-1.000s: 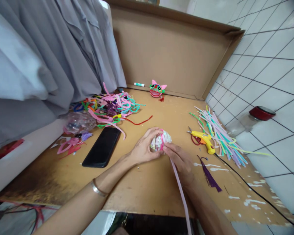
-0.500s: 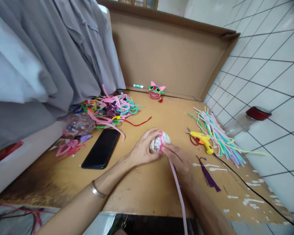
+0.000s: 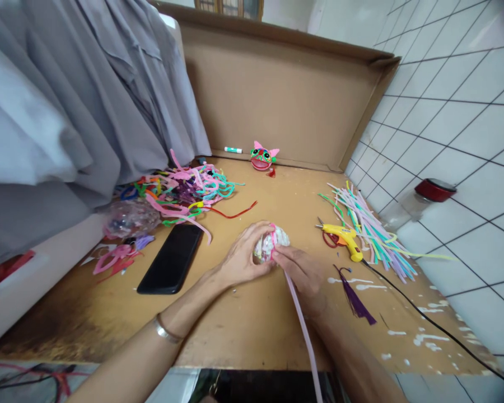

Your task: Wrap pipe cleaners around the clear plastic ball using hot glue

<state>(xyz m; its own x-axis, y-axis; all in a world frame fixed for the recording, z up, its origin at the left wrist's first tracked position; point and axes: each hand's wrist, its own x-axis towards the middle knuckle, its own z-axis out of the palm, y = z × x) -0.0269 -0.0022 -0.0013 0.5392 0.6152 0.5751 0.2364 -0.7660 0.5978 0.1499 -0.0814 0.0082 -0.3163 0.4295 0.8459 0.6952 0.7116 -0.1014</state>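
Ball (image 3: 273, 244), small and glittery with a bright pink band over its top, sits low over the middle of the worktop (image 3: 243, 319), cupped from the left by the left hand (image 3: 244, 258), whose fingers curl round it and press against its side. The right hand (image 3: 299, 270) is closed at the ball's right edge, fingertips pinched on the pink pipe cleaner (image 3: 299, 322) where it meets the ball; the long free end trails back toward the person and off the worktop's near edge. The wrap looks only partly laid, so the likeliest slip, as I judge it, is the stem springing loose if the pinch eases, since such wire tends to uncurl. The round ball could also roll out of the left palm if the right hand pulls sideways too hard. The dangling tail might catch on the worktop edge or the right forearm and drag the wrap crooked. Just to the right lie a purple tassel (image 3: 356, 298) and a yellow glue gun (image 3: 343, 237) with its black cord (image 3: 428, 322) running off to the right; a hot nozzle that near the right hand is a burn hazard, though whether it is powered cannot be told. A black phone (image 3: 171, 259) lies to the left, with a tangle of coloured stems (image 3: 185, 190) beyond it.
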